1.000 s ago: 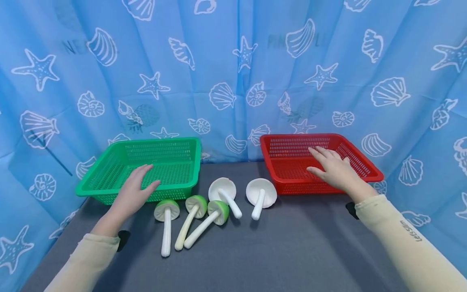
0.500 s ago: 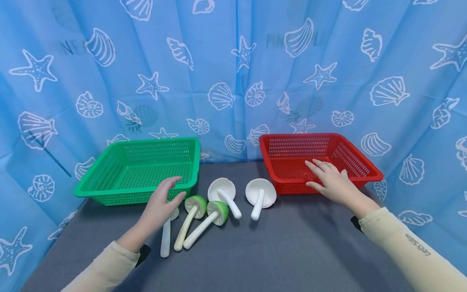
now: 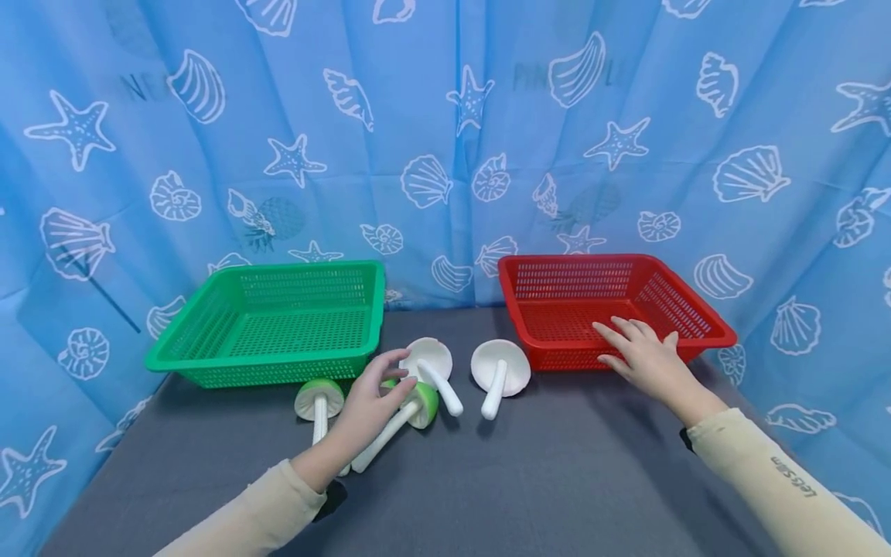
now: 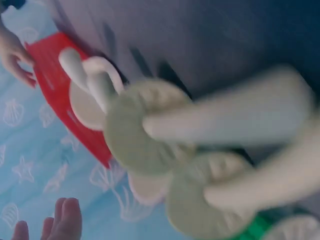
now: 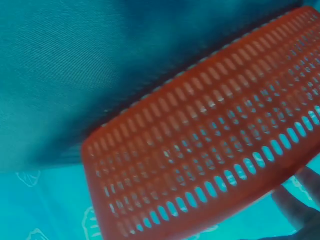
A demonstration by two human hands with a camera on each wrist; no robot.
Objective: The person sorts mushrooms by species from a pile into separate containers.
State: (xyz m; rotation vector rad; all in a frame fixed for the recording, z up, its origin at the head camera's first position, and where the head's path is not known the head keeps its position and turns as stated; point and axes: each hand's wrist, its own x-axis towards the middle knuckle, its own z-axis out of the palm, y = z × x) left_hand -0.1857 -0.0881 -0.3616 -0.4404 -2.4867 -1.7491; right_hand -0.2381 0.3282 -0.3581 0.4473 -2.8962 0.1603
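My left hand [image 3: 369, 402] hovers over the toy mushrooms, thumb and fingers apart, holding nothing. Beneath it lies a green-capped mushroom [image 3: 421, 405]; another, the middle one, is mostly hidden by the hand. A third green-capped mushroom [image 3: 319, 400] lies to the left, its stem partly behind the forearm. Two white-capped mushrooms lie further right: one [image 3: 428, 361] just beyond my left fingertips, the other [image 3: 500, 367] beside the red basket [image 3: 536, 344]. My right hand [image 3: 647, 360] is at that basket's front rim, fingers spread and holding nothing; contact is unclear.
A green basket [image 3: 264, 367] stands at the back left of the dark grey tabletop [image 3: 529, 480]. Behind both baskets hangs a blue curtain [image 3: 452, 193] with shell and starfish prints.
My left hand has moved right, from in front of the green basket to over the green-capped mushrooms. My right hand has shifted slightly down and right. The mushrooms have not moved.
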